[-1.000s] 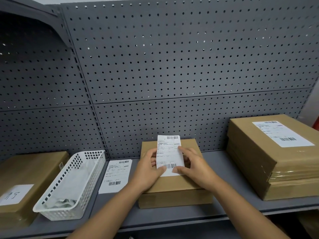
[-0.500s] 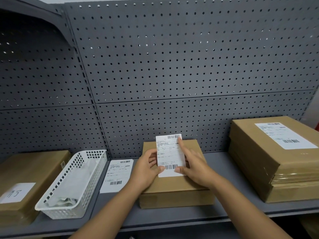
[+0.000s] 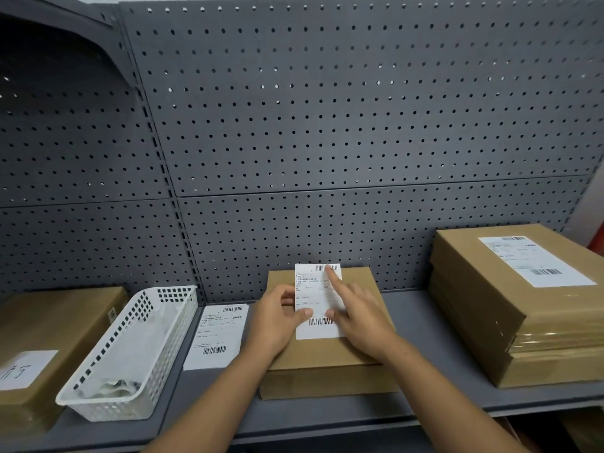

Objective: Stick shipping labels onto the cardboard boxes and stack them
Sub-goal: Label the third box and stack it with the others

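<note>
Left hand (image 3: 277,322) pinches white barcoded shipping label (image 3: 318,302) against flat brown cardboard box (image 3: 327,358); right hand (image 3: 359,317), index finger extended, presses it.

Your hands, centre of frame.
Your left hand (image 3: 277,318) pinches with thumb forward; your right hand (image 3: 359,313) lies flat, index finger extended toward upper centre.

You get soft, even light from above; the upper left corner falls into deep shadow. Tape on the right box (image 3: 555,341) glares. Wide-angle bending curves the pegboard (image 3: 327,125) edges; label print blurs.
</note>
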